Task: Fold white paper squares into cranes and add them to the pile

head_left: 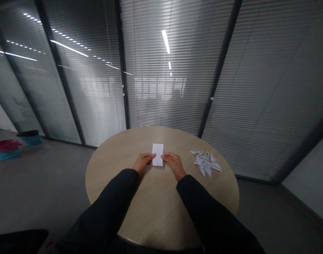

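Observation:
A white rectangular sheet of paper (157,154) lies upright on the round wooden table (161,215), near its far side. My left hand (142,162) presses against the sheet's left edge, and my right hand (174,165) does the same on the right edge. Fingertips of both hands touch the paper, and a small part of its lower left is hidden by my left fingers. To the right of my right hand lies a heap of several white folded paper cranes (205,163), not touched by either hand.
Glass partitions with slatted blinds (161,70) stand behind the table. On the grey floor at left are a red and teal round object (6,149) and a dark-topped blue stool (29,138). A dark chair back (18,241) shows at bottom left.

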`<state>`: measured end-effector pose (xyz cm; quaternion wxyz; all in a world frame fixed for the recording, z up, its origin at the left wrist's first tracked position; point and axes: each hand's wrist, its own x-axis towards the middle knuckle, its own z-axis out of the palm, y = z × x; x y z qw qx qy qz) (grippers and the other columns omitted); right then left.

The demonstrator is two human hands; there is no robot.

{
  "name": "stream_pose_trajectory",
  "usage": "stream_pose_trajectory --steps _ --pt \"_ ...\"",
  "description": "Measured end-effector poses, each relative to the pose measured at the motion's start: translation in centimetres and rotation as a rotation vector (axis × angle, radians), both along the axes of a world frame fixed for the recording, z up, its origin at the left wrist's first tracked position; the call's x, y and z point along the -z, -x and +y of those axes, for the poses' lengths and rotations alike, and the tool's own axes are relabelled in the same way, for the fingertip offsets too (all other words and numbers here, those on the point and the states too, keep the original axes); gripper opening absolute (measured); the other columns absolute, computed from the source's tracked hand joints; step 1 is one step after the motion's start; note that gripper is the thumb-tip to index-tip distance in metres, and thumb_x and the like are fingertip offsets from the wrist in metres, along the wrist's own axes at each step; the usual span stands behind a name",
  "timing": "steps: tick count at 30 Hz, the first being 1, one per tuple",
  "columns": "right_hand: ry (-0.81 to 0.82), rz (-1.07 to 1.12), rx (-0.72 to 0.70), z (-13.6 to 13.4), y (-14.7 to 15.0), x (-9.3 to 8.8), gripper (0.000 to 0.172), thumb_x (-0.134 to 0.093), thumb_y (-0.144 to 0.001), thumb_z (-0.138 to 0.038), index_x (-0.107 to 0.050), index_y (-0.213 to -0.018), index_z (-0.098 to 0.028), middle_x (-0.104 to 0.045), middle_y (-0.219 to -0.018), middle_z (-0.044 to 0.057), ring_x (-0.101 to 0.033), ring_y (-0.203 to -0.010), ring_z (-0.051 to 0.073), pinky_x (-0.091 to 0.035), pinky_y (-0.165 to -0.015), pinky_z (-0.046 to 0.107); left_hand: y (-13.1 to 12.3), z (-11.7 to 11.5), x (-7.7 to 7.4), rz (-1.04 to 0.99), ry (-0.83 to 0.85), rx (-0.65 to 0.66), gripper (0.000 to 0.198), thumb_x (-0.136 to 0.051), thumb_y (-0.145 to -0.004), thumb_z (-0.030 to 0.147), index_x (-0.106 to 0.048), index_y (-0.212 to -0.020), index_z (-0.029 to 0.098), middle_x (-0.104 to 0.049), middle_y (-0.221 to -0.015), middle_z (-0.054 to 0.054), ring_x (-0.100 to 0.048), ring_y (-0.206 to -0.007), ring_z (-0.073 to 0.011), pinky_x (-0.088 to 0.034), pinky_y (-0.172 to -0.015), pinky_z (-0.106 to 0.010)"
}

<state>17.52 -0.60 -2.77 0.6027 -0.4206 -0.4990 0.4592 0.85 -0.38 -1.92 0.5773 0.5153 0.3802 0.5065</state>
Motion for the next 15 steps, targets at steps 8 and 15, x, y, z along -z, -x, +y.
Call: stream_pose_trajectory --steps 8,15 --pt "-0.031 -0.029 -0.03 -0.13 0.17 0.01 0.036 -0.081 -0.053 -0.045 -0.068 -0.07 -0.017 -0.074 -0.073 0.006 -0.068 -0.066 0.021 -0.054 -0.071 0.036 0.59 0.77 -0.01 0.115 -0.124 -0.038 0.048 -0.08 -0.051 0.058 -0.065 -0.053 0.012 -0.051 -0.044 0.001 -0.042 -0.041 -0.0078 -0.032 -0.044 -0.023" --pt "-0.065 -0.039 0.011 0.52 -0.08 0.26 0.038 -0.081 -0.052 -0.048 -0.067 -0.069 -0.017 -0.073 -0.07 0.006 -0.068 -0.066 0.021 -0.054 -0.068 0.035 0.19 0.67 -0.27 0.129 0.056 0.075 0.052 -0.08 -0.052 0.058 -0.065 -0.063 0.01 -0.06 -0.052 -0.002 -0.058 -0.049 -0.0124 -0.05 -0.059 -0.029"
